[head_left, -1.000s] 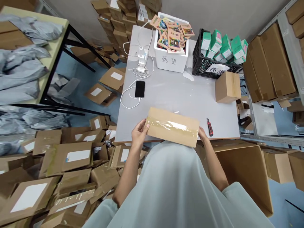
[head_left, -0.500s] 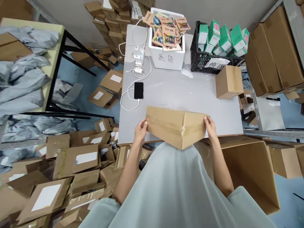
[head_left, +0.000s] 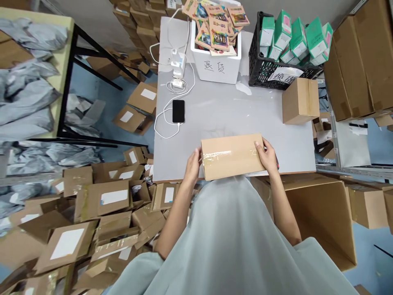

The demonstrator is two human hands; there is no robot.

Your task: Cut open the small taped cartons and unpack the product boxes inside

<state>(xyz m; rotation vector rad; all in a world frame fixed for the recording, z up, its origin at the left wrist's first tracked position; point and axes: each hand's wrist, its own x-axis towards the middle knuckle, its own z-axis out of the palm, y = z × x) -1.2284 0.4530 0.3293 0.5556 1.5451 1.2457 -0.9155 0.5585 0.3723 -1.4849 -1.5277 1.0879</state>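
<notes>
A taped cardboard box (head_left: 231,157) is held between my two hands at the table's front edge, against the front of my clothing. My left hand (head_left: 193,167) presses on its left end, with the fingertips partly behind the box. Gripping the right end is my right hand (head_left: 267,156), thumb on the face towards me and the other fingers behind. Clear tape shines across the box's left part. Just beyond my right hand a small dark and red thing peeks out, mostly hidden.
On the grey table (head_left: 227,110) are a charging phone (head_left: 178,111), a white foam box (head_left: 216,69) of colourful packets, a black crate (head_left: 260,71) with green boxes, and a small carton (head_left: 300,101). Cartons crowd the floor at left; a large open carton (head_left: 319,217) stands at right.
The box has been turned in my hands, so a flat long face shows instead of a corner. My left hand has come in to the right, and my right thumb now lies on the box's face.
</notes>
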